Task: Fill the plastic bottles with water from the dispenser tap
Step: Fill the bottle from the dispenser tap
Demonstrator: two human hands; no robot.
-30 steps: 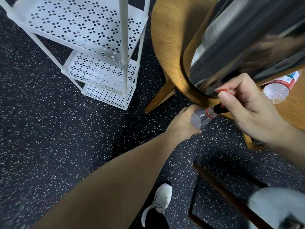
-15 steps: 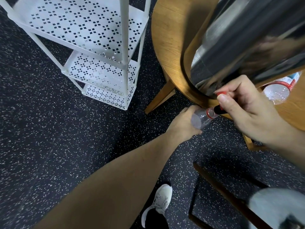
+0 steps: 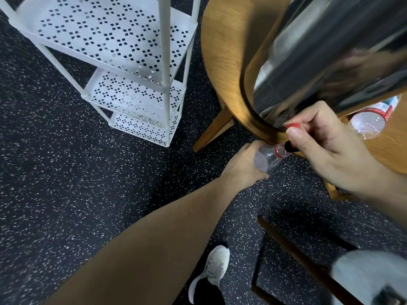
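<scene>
A steel water dispenser (image 3: 326, 53) stands on a round wooden table (image 3: 224, 58). Its tap (image 3: 290, 137), black with a red lever, juts over the table's edge. My right hand (image 3: 326, 148) grips the tap, thumb against the red lever. Below the spout my left hand (image 3: 244, 164) holds a clear plastic bottle (image 3: 267, 158) with a red neck ring, its mouth right under the tap. Most of the bottle is hidden by my hand. A second plastic bottle (image 3: 370, 122) with a red and white label lies on the table behind my right hand.
A white perforated metal shelf rack (image 3: 123, 51) stands on the dark speckled floor (image 3: 66, 172) left of the table. A table leg (image 3: 213, 130) slants down near my left hand. My white shoe (image 3: 211, 271) and a dark wooden frame (image 3: 308, 263) are at the bottom.
</scene>
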